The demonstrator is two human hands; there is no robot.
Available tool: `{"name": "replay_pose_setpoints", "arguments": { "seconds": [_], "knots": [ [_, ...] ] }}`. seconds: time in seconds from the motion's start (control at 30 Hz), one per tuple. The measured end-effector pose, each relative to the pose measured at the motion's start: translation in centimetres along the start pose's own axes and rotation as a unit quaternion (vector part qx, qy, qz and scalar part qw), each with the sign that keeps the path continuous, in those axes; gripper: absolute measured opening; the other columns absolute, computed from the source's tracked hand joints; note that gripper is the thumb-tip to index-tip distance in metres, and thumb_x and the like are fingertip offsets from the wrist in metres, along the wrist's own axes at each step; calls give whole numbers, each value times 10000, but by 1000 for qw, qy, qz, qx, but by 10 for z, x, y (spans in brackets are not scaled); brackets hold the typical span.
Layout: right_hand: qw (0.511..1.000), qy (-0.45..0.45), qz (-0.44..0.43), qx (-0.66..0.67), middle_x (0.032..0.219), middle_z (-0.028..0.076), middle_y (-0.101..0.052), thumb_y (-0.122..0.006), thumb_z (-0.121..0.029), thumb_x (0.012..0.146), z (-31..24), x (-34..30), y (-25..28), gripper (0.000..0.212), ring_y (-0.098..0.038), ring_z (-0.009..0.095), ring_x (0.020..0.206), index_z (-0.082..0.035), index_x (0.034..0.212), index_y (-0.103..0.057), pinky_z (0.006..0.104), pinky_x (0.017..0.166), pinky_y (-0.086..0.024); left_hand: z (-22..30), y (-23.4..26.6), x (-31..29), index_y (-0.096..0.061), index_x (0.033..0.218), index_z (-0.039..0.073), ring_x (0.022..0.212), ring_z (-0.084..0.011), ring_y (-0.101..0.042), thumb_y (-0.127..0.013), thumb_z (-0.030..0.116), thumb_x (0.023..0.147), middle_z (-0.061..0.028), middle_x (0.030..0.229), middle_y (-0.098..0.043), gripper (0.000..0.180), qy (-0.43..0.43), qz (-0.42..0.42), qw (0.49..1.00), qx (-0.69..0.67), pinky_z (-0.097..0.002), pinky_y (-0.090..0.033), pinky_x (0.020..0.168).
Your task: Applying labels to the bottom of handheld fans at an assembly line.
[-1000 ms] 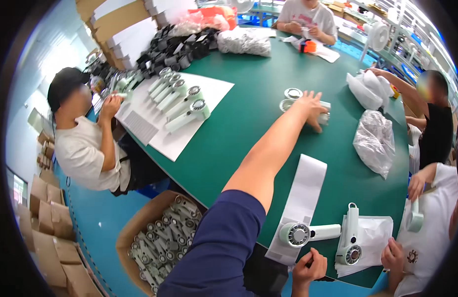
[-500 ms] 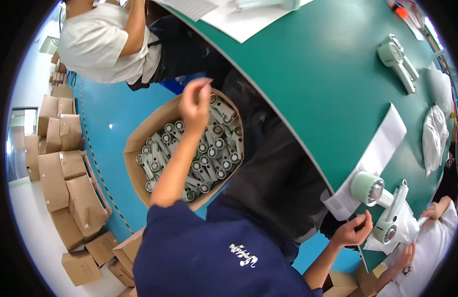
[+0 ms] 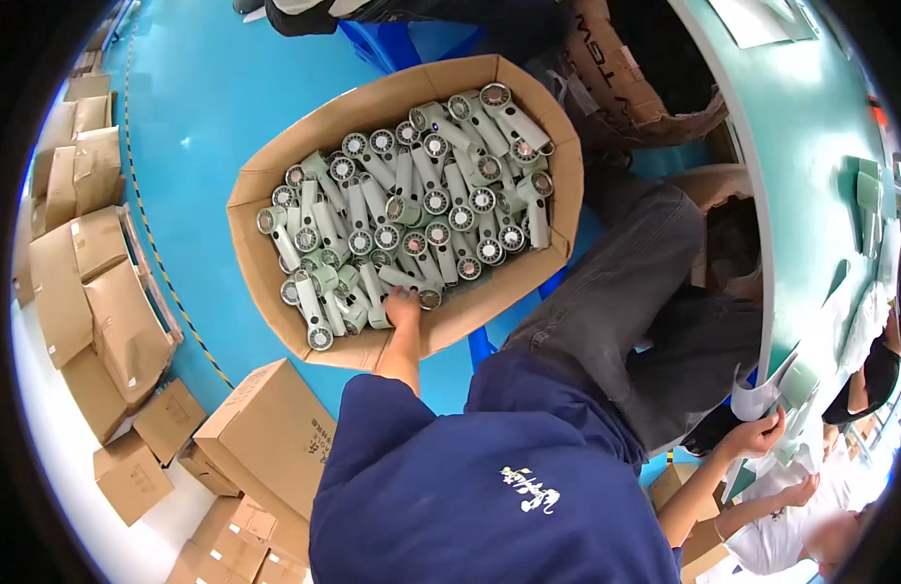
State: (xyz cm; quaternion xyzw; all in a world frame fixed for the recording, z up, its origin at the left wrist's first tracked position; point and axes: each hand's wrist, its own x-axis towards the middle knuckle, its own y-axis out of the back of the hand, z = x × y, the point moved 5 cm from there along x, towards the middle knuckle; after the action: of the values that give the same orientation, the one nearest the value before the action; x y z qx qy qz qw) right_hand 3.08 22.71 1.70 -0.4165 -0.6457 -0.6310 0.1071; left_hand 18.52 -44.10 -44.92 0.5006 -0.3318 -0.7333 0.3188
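Observation:
Pale green handheld fans (image 3: 358, 206) with round grilled heads lie heaped in a large cardboard box (image 3: 275, 310) on the floor to my left. My left hand (image 3: 403, 308) reaches over the box's near wall, its fingers bent round a fan at the near edge of the heap; the fingertips are partly hidden. At the table's near right edge, my right hand (image 3: 752, 437) is raised with loosely bent fingers and nothing visible in it. Close beside it, another handheld fan (image 3: 799, 384) rests by a curled white strip (image 3: 757, 397).
More fans (image 3: 867, 206) lie on the green table (image 3: 791, 175). A co-worker's hand (image 3: 799, 490) is near my right hand. Closed cartons (image 3: 266, 438) and stacked boxes (image 3: 100, 273) stand left; a blue stool (image 3: 378, 44) is beyond the fan box. Another open carton (image 3: 630, 73) sits under the table.
My view has swung left and down towards the box. My left hand has come down from above the box into its near side. My right hand remains at the table edge.

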Motion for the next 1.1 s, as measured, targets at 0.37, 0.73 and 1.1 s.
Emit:
{"name": "replay_pose_setpoints", "arguments": {
  "seconds": [0.37,0.73,1.1],
  "knots": [
    [999,-32,-24,-11,1092,144,-739,-497,-240,993,6,10,-11,345,-681,298,988,-19,1099,-740,386,892,-518,74,-5,31,-436,1286,-84,1148,-483,-625,-811,375,785,-328,1255,-598,776,211,18,976,-55,-511,-494,1027],
    [1000,-5,-14,-20,1070,132,-746,-488,-225,980,22,7,-13,340,-681,291,971,-26,1073,-747,382,882,-518,81,49,1,-654,1132,16,1196,-479,-543,-748,292,818,-303,1450,-423,429,-58,81,986,134,-494,-538,931],
    [977,-102,52,179,884,101,-687,-483,-155,997,4,-8,25,308,-601,198,774,43,1052,-712,296,707,-496,67,83,17,-672,1280,74,1283,-425,-484,-844,324,701,-230,1479,-443,654,-74,-21,983,165,-504,-389,1112]
  ]
}}
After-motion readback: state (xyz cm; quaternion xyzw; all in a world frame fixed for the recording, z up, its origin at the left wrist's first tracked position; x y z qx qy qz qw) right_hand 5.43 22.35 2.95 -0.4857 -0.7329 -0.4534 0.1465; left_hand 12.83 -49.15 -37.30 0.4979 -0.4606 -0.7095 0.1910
